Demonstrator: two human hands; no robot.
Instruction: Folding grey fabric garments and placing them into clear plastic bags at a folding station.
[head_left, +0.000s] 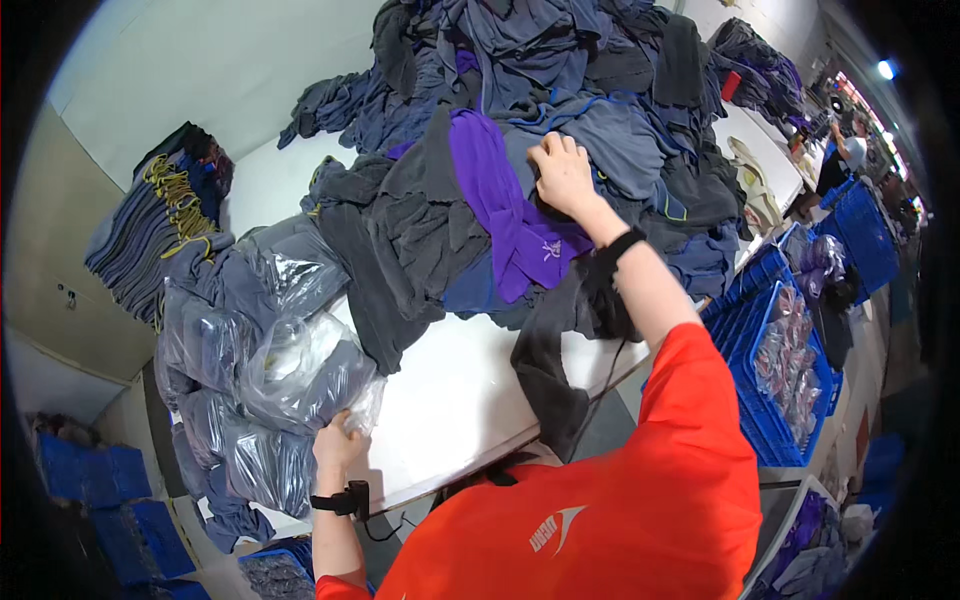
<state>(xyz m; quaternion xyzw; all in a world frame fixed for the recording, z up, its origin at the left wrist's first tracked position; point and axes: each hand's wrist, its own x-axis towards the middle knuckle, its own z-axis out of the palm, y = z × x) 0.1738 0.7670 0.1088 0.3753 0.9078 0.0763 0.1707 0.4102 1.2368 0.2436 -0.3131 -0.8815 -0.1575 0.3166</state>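
My left hand (339, 444) is at the near edge of a clear plastic bag (304, 375), pinching a loose part of it. Grey folded cloth shows inside that bag, which rests on other bagged garments (262, 461). Farther off, my right hand (561, 171) reaches into a big heap of grey and blue garments (600, 131), its fingers bent down against the cloth. Whether they grip any fabric is hidden. Just left of this hand, a bright purple garment (484, 172) with a small pale emblem trails over dark grey fleece garments (405, 232).
A white table (442, 405) carries everything. At the left leans a stack of folded garments (139, 240) with yellow cords (180, 199). Blue plastic crates (810, 375) with bagged items stand right of the table; others (142, 525) are at lower left. A person (851, 150) is far right.
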